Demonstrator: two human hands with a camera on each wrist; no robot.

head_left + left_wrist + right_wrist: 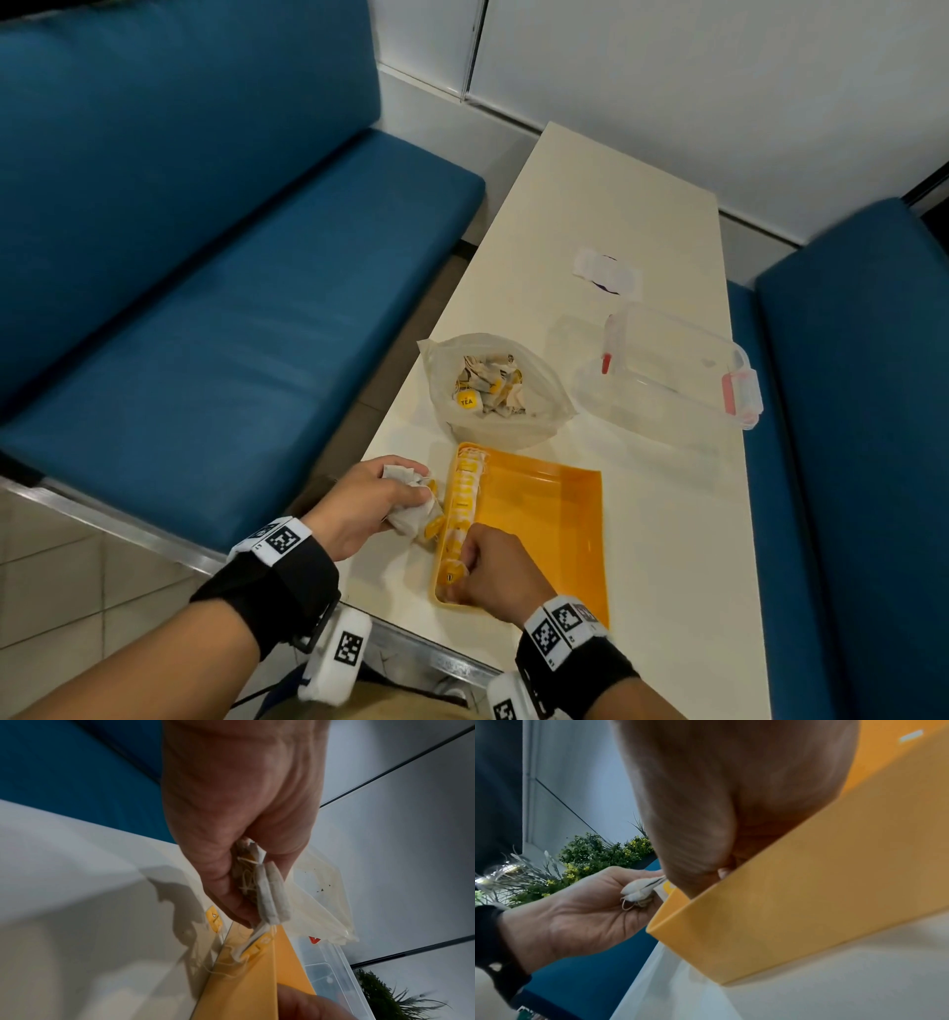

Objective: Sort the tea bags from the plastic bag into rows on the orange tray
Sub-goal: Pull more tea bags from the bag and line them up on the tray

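Lower left of frame: left hand (pixel 359 506) grips a bunch of tea bags (pixel 411 501) just off the orange tray (pixel 544 524). Centre: one row of tea bags (pixel 464 501) lies along the tray's left wall. Right hand (pixel 495 570), fingers curled, pinches the row's near end. Above: plastic bag (pixel 493 393) on tabletop (pixel 642 514), holding more bags.

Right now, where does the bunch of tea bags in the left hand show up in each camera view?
Head: bunch of tea bags at lower centre, in the left hand, just left of the orange tray.
Left wrist: centre, below the palm.
Right wrist: left of centre, beside the tray's corner.
Shared landmark: the orange tray.
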